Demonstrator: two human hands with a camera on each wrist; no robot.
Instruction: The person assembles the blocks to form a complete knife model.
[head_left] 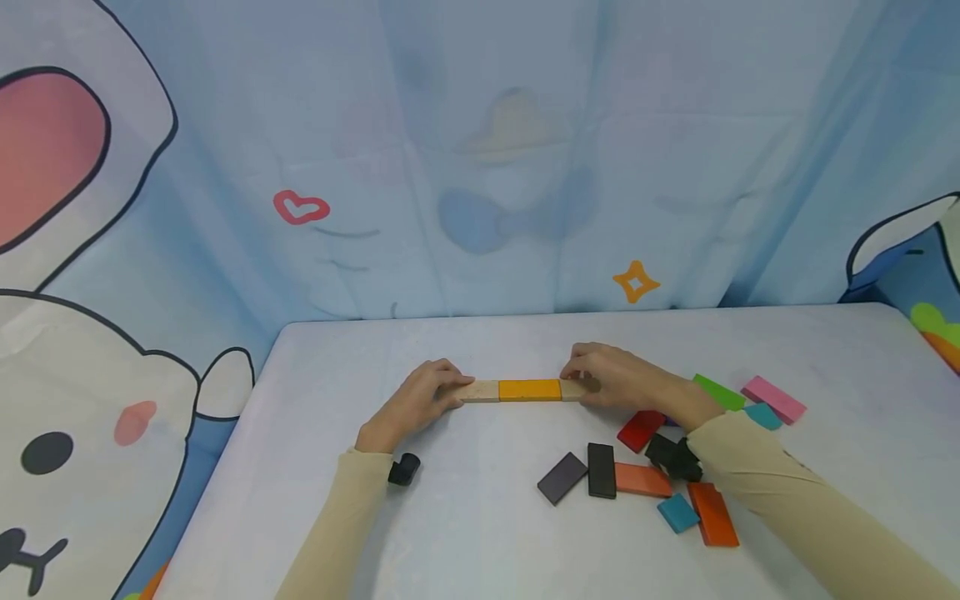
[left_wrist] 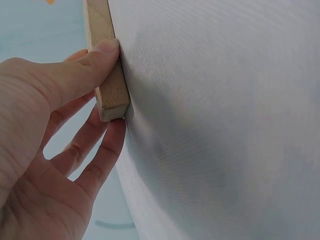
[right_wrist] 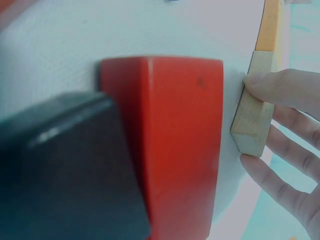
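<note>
A yellow-orange wooden block [head_left: 529,390] lies in a straight row between two plain wooden blocks, end to end. At the row's left end my left hand [head_left: 420,398] pinches the left plain block [left_wrist: 107,65] between thumb and fingers. On the opposite end, my right hand [head_left: 618,377] pinches the right plain block [right_wrist: 254,110] the same way. The row sits on the white table, and its seams look closed in the head view. Fingers partly hide both plain blocks' outer ends in the head view.
Around my right forearm lie loose blocks: red [head_left: 641,430], orange [head_left: 714,515], blue [head_left: 678,513], dark grey [head_left: 562,478], black [head_left: 602,471], green [head_left: 720,392] and pink [head_left: 774,399]. A small black object [head_left: 405,469] is beside my left wrist. A printed curtain [head_left: 480,275] hangs behind the table.
</note>
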